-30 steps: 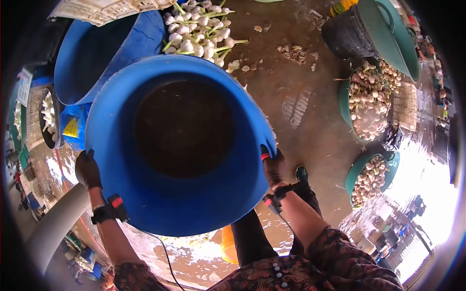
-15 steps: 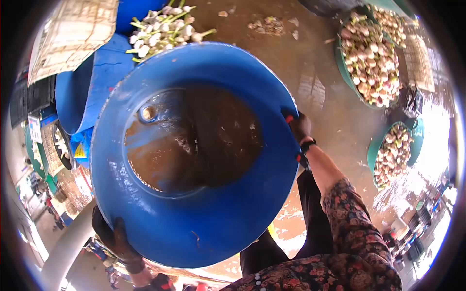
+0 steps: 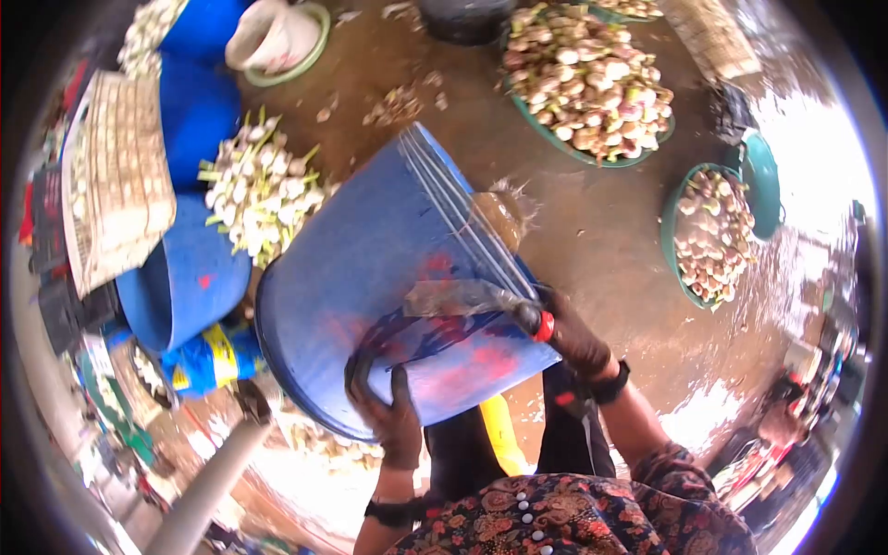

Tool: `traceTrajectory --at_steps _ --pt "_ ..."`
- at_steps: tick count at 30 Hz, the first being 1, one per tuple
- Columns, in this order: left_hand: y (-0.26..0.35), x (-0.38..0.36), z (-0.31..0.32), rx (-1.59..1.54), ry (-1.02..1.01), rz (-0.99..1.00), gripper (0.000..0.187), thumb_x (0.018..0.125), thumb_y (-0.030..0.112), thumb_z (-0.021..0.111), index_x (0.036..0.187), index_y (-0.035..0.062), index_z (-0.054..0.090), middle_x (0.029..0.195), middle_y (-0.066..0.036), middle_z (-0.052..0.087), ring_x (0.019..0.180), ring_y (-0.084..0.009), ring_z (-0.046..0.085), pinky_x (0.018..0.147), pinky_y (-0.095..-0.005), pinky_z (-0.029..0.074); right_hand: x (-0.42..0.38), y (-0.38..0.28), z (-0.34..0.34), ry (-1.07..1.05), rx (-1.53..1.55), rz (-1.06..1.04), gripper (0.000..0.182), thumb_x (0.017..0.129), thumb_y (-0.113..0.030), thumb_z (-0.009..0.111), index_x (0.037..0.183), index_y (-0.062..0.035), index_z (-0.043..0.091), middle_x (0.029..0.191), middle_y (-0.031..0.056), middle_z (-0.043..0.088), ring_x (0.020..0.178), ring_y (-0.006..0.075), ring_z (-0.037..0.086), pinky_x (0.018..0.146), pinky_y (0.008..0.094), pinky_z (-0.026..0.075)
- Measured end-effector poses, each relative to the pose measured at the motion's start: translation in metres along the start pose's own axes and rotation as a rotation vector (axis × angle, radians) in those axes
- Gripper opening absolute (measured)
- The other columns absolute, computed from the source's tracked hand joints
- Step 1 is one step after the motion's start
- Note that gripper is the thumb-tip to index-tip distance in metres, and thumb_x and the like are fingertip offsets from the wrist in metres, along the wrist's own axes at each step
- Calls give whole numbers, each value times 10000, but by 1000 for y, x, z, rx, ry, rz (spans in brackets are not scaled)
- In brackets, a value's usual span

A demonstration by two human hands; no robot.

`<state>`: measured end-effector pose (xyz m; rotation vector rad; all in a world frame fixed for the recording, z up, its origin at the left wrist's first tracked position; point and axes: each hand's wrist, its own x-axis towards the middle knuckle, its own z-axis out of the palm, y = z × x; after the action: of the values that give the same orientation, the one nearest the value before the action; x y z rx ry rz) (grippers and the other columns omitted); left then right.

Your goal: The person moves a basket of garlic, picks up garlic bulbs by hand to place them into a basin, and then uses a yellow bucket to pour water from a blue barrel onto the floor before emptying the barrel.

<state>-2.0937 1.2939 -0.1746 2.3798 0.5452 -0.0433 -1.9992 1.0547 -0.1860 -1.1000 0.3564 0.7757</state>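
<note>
A blue drum [image 3: 370, 250] with red smears lies tilted in front of me, its ribbed end toward the upper right. Brown water [image 3: 499, 217] splashes beside that end. My left hand [image 3: 388, 407], in a dark glove, presses on the drum's lower side with fingers spread, open. At the ribbed edge my right hand [image 3: 578, 342] is closed on the drum. By its fingers is a black-and-red handle [image 3: 539, 326], with a shiny blade-like piece [image 3: 453, 298] over the drum's side; whether the hand grips this handle too is unclear.
Bulbs with green stems [image 3: 264, 190] lie at the upper left, near another blue drum [image 3: 199, 287]. Full tubs of bulbs stand at the top [image 3: 587, 88] and right [image 3: 712, 236]. A white bucket [image 3: 273, 37] is at the top left, a pale pipe [image 3: 208, 486] at the lower left.
The drum has turned from mouth toward me to side toward me, and brown water now splashes out. My left hand has moved right, up onto its side; my right hand sits lower.
</note>
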Motion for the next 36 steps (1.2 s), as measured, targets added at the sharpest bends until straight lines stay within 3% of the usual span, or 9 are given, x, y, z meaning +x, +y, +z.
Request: traceTrajectory --at_steps 3,4,7,10,11,16,20,32,36 --pt "-38 20 -27 32 323 -70 564 787 283 652 1205 -6 406 1204 -183 429 1163 -326 372 1008 -429 272 15 -3 0 52 -395 -277 398 732 -243 685 1027 0 574 857 169 633 784 261 624 691 325 475" --pt "-57 28 -51 385 402 -188 605 790 269 648 1252 -9 373 1255 -201 404 1186 -336 361 1002 -442 288 17 2 17 59 -569 -403 353 738 -215 669 1009 -7 578 847 197 624 792 302 624 677 334 475" --pt "-263 -5 -113 108 364 -340 637 838 355 567 1314 11 319 1325 -226 343 1211 -361 343 1038 -454 239 26 4 52 145 -579 -451 295 742 -175 641 983 -18 577 811 222 601 772 365 592 631 373 471" --pt "-462 76 -135 379 108 -132 519 929 344 384 1300 -14 328 1317 -224 355 1198 -334 371 1043 -427 250 14 12 104 65 -548 -380 294 752 -182 626 989 -19 569 749 205 606 700 377 597 605 406 477" --pt "-366 80 -133 -116 199 -503 485 941 329 345 1282 -16 348 1269 -225 412 1183 -325 393 1025 -421 282 12 21 127 12 -548 -336 295 760 -162 628 1003 -12 557 724 201 605 681 348 611 582 387 481" --pt "-412 77 -191 -48 123 -503 484 939 330 346 1272 -21 354 1259 -229 418 1168 -332 402 1010 -421 292 9 65 273 -241 -675 -289 338 761 -131 571 1013 38 422 707 198 550 571 339 573 475 407 440" --pt "-434 56 -195 -48 81 -560 483 937 331 348 1263 -26 360 1249 -233 425 1153 -339 412 995 -421 303 18 85 328 -326 -639 -284 365 704 -80 570 1012 36 412 794 187 541 711 348 568 573 422 456" --pt "-437 42 -189 73 23 -541 482 931 333 352 1234 -41 379 1219 -246 445 1109 -361 441 950 -421 335 9 111 353 -339 -616 -268 424 732 -88 578 1120 -21 420 860 161 554 758 359 567 590 429 458" --pt "-427 61 -162 68 58 -535 482 930 334 353 1224 -46 385 1209 -250 451 1094 -368 450 935 -421 346 1 67 283 -314 -578 42 360 779 -72 593 1101 3 450 950 188 591 800 312 603 659 365 483"
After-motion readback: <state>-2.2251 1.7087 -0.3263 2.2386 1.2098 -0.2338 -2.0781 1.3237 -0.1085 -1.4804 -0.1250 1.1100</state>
